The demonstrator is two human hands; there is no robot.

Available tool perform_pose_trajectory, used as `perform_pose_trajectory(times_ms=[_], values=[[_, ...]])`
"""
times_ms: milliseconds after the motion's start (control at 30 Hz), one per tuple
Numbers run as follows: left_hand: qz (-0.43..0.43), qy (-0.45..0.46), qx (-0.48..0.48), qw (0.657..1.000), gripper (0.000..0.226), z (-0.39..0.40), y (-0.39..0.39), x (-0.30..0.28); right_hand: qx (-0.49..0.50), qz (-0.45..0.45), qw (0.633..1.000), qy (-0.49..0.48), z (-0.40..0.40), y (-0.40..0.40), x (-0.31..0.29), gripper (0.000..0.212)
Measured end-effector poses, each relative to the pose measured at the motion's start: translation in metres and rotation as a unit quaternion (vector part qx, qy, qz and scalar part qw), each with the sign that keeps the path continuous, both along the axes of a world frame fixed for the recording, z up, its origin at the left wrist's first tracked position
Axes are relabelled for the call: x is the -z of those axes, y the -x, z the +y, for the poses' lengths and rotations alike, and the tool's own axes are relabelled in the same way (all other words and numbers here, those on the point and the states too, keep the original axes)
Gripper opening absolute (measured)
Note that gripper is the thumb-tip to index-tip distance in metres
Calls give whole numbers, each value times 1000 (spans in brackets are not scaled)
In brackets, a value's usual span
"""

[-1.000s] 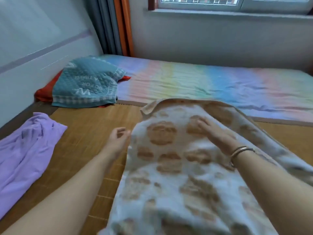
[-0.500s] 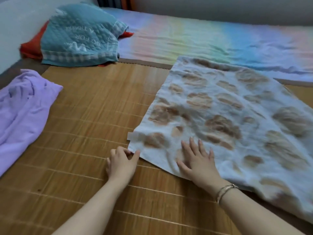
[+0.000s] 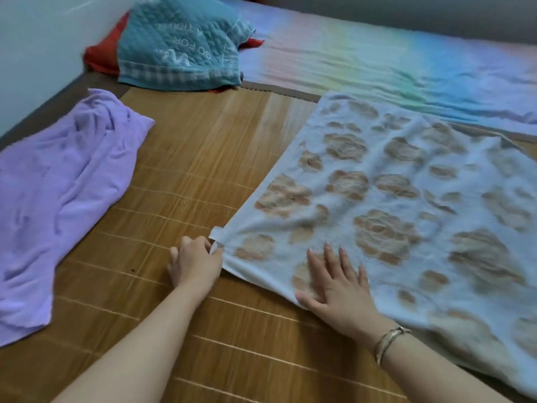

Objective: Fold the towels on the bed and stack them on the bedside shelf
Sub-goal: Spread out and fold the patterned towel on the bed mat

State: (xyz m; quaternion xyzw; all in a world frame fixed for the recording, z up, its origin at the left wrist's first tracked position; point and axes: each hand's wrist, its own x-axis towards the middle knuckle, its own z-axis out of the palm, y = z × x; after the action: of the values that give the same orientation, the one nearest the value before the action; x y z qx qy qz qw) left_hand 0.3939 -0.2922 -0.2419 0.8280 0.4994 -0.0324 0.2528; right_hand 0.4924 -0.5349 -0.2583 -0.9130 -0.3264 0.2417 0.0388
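Whereas a second ago the floral towel was draped up over the person's right forearm, it now lies spread flat on the bamboo mat [image 3: 186, 170] — the laying-out is done, and the folding itself looks ready to begin.

Farthest left, the purple towel [image 3: 55, 199] sits crumpled and unfolded, well apart from the hands, as it did before. Behind it, near the wall, the teal quilted towel [image 3: 180, 45] is heaped over something red.

The left hand [image 3: 196, 264] has come down to the near-left corner of the floral towel [image 3: 406, 199] and pinches it between thumb and curled fingers, beside a small white tag. Just to its right, the right hand [image 3: 334, 283] rests flat on the cloth's near edge with fingers straight and spread, gripping nothing, pressing the fabric smooth.

The far edge of the floral towel reaches onto the rainbow sheet [image 3: 406, 71]. The bedside shelf is not in view, so every towel remains on the bed — one flattened, none folded.
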Motion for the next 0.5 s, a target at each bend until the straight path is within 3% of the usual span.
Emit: perform_pose_trajectory(times_ms=[200,367,433,500], values=[[56,-11,-62,996,29,47,100,-10,-54,22,998,-7,58,72,-11,84],[134,-79,-93,983,33,66,173,-18,-64,-20,989,-129,95,114,-32,70],[99,-109,-72,986,34,65,183,-20,-41,-45,985,-159,102,118,-34,61],[20,-138,6,990,48,63,179,-18,6,-58,987,-148,102,112,-31,54]])
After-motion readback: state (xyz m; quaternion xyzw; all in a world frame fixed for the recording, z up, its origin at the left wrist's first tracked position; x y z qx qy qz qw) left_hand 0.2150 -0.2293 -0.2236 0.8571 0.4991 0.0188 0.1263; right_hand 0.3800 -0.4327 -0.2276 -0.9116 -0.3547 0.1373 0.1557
